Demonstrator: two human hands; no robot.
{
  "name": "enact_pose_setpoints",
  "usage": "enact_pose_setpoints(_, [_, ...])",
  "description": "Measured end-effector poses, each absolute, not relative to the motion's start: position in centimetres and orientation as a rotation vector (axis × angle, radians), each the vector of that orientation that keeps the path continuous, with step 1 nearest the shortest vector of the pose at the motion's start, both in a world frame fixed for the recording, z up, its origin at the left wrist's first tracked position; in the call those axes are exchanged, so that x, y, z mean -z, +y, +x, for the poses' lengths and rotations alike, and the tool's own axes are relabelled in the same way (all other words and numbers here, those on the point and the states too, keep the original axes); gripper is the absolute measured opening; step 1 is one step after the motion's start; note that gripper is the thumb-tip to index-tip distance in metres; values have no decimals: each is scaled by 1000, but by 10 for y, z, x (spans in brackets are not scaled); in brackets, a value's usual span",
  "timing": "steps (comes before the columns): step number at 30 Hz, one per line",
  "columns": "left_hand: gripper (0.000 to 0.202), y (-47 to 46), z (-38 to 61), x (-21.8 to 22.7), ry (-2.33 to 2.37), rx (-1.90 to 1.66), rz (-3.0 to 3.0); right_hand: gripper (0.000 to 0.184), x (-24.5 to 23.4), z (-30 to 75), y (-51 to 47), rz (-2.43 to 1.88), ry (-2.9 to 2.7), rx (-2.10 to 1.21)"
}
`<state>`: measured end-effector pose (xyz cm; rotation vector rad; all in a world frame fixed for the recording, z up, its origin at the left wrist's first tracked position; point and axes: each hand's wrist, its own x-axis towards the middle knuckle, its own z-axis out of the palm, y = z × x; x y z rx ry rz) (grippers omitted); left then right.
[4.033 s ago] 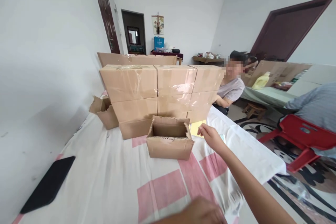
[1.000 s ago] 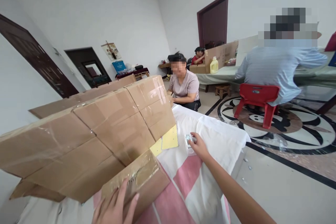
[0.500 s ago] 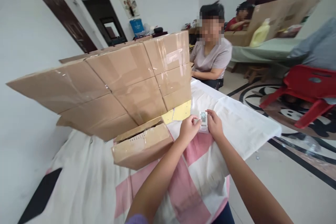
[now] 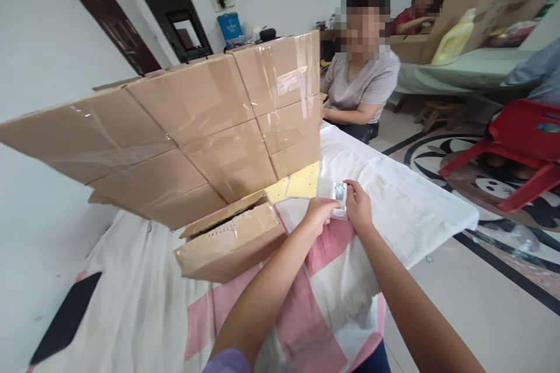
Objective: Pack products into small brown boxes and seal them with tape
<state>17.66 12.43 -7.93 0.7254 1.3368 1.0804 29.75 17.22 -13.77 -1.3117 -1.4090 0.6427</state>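
A small white device with a greyish display [image 4: 340, 191] stands upright or slightly tilted over the table, between my two hands. My left hand [image 4: 321, 213] is closed at its left side, with the thumb across its lower front. My right hand [image 4: 359, 207] grips its right edge, fingers curled behind the top corner. Its back is hidden. Beneath lies a pink and white checked cloth [image 4: 330, 245]. Left of my hands sits a worn cardboard box [image 4: 231, 245] with a gap along its top.
A tall taped cardboard partition [image 4: 210, 128] stands across the table, with yellow sheets [image 4: 303, 180] at its foot. A person [image 4: 363, 78] sits beyond it. A dark flat object [image 4: 67, 317] lies at the left. A red chair [image 4: 525, 143] stands on the right.
My left thumb has moved down from the device's upper left side to its lower front. My right hand keeps its hold. The camera view has shifted slightly.
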Motion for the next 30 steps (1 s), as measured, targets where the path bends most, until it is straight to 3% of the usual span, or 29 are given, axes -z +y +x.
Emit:
enact_pose_setpoints(8, [28,121,188,61,1188,-1122,576,39,139,298,173,-1338,-1401,-644])
enact_pose_setpoints(30, [47,82,187,100,1145,-1088,461,34,136,297,169,-1354,-1363,-681])
